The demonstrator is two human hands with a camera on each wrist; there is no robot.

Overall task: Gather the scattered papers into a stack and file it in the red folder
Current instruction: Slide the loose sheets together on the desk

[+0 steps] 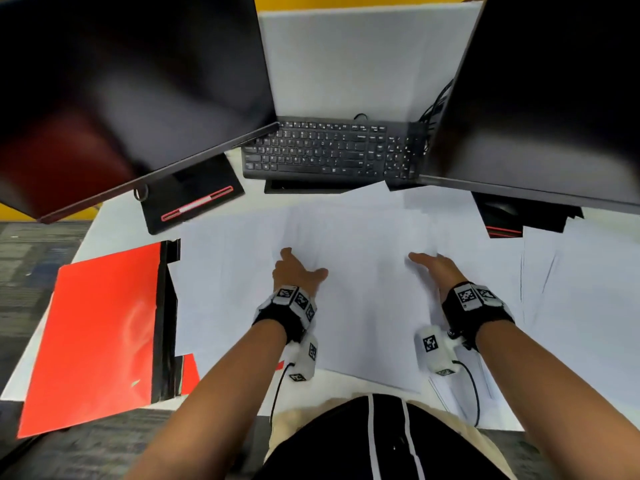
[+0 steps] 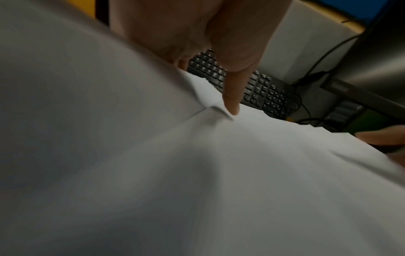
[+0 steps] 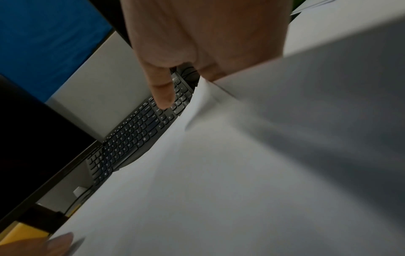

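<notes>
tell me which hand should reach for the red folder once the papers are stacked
Left hand: the red folder lies on its side, while the right hand is across the papers.

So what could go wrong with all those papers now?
The papers overlap loosely, and some hang past the desk's near edge, so a quick sweep might push sheets to the floor. The left hand and right hand rest on the sheets without any grip; the left wrist view already shows a fold near a fingertip. Sheets under the right monitor may be missed.
</notes>
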